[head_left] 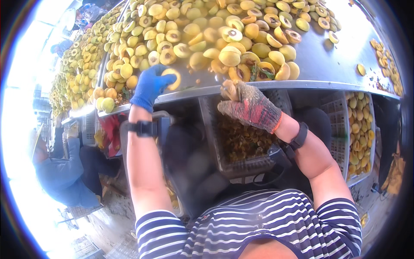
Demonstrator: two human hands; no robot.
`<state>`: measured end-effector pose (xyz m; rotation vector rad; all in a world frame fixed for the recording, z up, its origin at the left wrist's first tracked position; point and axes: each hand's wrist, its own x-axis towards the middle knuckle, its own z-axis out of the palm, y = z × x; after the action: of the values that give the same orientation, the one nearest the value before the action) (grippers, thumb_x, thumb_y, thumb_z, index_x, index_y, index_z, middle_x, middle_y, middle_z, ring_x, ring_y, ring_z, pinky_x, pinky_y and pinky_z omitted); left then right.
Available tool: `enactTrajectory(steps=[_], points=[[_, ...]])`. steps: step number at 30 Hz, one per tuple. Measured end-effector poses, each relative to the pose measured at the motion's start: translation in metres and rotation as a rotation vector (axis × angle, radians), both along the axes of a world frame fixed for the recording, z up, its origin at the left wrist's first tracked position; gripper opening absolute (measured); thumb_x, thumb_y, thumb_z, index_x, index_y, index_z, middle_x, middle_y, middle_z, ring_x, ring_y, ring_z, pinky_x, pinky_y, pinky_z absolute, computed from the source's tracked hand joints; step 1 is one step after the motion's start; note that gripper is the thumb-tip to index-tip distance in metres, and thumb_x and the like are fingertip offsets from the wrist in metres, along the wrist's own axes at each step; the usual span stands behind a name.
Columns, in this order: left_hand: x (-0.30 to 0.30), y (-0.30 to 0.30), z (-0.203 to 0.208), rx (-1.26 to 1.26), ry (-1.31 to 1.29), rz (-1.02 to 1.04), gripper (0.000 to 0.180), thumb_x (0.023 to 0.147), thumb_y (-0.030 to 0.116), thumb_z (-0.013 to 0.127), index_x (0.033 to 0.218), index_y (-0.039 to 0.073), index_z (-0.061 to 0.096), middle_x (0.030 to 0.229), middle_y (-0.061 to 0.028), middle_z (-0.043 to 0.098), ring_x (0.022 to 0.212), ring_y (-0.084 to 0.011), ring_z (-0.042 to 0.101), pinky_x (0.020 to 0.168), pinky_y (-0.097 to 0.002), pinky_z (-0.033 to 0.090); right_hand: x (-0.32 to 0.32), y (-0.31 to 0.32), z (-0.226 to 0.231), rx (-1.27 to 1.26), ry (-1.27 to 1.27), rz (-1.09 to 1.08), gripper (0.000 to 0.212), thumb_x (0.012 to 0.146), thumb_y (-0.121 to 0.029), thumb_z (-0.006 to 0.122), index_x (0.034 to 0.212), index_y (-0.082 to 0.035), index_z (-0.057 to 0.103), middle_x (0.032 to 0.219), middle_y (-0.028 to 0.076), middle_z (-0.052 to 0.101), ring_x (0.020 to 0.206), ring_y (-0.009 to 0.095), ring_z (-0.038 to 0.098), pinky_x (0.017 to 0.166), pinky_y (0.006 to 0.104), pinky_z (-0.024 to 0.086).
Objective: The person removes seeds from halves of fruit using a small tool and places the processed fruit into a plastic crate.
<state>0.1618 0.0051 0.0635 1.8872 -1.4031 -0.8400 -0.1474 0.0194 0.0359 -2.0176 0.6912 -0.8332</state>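
Note:
My left hand (151,86), in a blue glove, is closed on the edge of a yellow peach half (174,79) just above the table's near rim. Its pale cut face shows. My right hand (254,103), in a worn red and grey glove, is closed over the table's edge; what its fingers hold, if anything, I cannot make out. Beyond both hands, a heap of halved peaches (198,32) covers much of the metal table (325,69), some cut side up with brown hollows. A few green leaves (261,71) lie among them.
Below my right hand stands a dark crate (222,162) with brown bits inside. A pale crate (340,125) to the right holds whole-looking yellow fruit (360,129). Another person in blue (64,177) sits at the left. More halves (384,60) lie at the table's far right.

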Motion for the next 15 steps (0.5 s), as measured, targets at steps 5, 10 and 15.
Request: enactTrajectory(steps=[5, 10, 15], points=[[-0.121, 0.047, 0.045, -0.161, 0.378, -0.118, 0.035, 0.084, 0.015, 0.071, 0.113, -0.004, 0.064, 0.097, -0.0094, 0.069, 0.086, -0.0148, 0.064, 0.077, -0.0269, 0.052, -0.005, 0.019, 0.03, 0.67, -0.271, 0.106, 0.03, 0.087, -0.017, 0.074, 0.108, -0.003, 0.059, 0.091, 0.003, 0.062, 0.081, 0.009, 0.056, 0.068, 0.027, 0.047], [-0.156, 0.038, -0.012, -1.015, -0.135, -0.275, 0.032, 0.099, 0.018, 0.056, 0.119, -0.007, 0.056, 0.103, -0.0159, 0.067, 0.097, -0.0244, 0.065, 0.087, -0.0365, 0.054, -0.007, 0.015, 0.027, 0.675, -0.344, 0.111, 0.032, 0.089, -0.022, 0.072, 0.113, -0.003, 0.061, 0.09, 0.005, 0.066, 0.081, 0.013, 0.06, 0.069, 0.0284, 0.049], [-0.164, 0.025, -0.018, -0.689, 0.735, -0.122, 0.034, 0.103, 0.024, 0.05, 0.12, -0.005, 0.052, 0.107, -0.0173, 0.066, 0.093, -0.0266, 0.067, 0.086, -0.039, 0.056, -0.02, 0.011, 0.017, 0.168, -0.027, -0.046, 0.045, 0.084, -0.027, 0.076, 0.116, -0.002, 0.056, 0.104, 0.019, 0.065, 0.095, 0.032, 0.065, 0.082, 0.0408, 0.05]])
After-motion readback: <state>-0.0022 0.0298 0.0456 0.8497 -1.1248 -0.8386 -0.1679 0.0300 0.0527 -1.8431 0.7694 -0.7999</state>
